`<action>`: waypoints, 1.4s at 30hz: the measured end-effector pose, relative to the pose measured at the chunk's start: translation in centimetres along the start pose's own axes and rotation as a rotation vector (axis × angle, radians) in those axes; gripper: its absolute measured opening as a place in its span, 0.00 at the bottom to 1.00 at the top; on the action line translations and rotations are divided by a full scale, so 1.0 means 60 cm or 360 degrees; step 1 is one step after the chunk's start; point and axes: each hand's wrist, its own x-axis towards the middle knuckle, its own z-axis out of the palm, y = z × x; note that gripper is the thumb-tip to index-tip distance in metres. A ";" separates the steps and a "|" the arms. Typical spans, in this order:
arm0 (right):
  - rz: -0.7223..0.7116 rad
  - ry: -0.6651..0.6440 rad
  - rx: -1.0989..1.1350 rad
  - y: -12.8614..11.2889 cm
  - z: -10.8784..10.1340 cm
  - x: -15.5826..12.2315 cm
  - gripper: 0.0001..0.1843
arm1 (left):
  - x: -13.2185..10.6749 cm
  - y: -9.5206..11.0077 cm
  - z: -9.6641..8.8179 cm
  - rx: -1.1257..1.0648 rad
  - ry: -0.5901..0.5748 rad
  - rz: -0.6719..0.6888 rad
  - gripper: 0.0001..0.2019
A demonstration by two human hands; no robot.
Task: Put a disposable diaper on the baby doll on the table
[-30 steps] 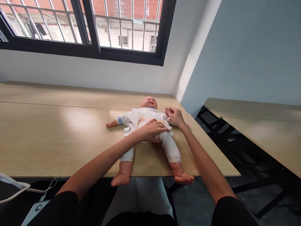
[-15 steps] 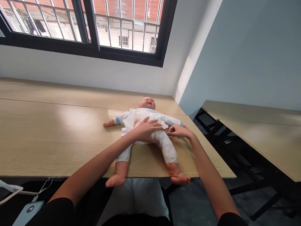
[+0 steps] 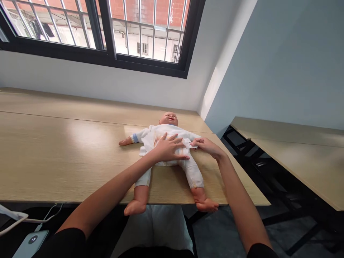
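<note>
A baby doll [image 3: 194, 172] in white clothes with blue cuffs lies on its back, head away from me and bare feet over the table's near edge. Around its hips, over the clothes, is a white diaper [image 3: 146, 144] with a coloured print at the front. My left hand [image 3: 170, 147] lies spread on the diaper's front, hiding much of it. At the doll's hip on the right, my right hand [image 3: 200, 143] pinches the diaper's white side tab [image 3: 192, 145]. The other side of the diaper sticks out loosely on the left.
The doll lies on a wooden table [image 3: 88, 157] against the wall under a barred window [image 3: 147, 32]. A second table [image 3: 292, 147] stands to the right across a gap. At lower left are a phone-like device [image 3: 32, 243] and white cables [image 3: 16, 216].
My right hand has moved up and inward, bringing the tab from beside the doll's thigh onto the diaper's side. My left hand has shifted slightly, and its thumb now shows on the front.
</note>
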 end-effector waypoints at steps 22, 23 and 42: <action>-0.0399 0.0320 -0.0007 0.023 0.099 0.044 0.25 | 0.014 -0.015 0.013 -0.0817 0.0186 -0.0281 0.38; -0.0416 0.0310 -0.0003 0.024 0.097 0.042 0.23 | 0.013 -0.021 0.011 -0.0963 0.0211 -0.0227 0.32; -0.0625 0.0472 -0.0209 0.031 0.092 0.034 0.22 | 0.013 -0.047 0.014 -0.0964 0.0621 -0.0306 0.05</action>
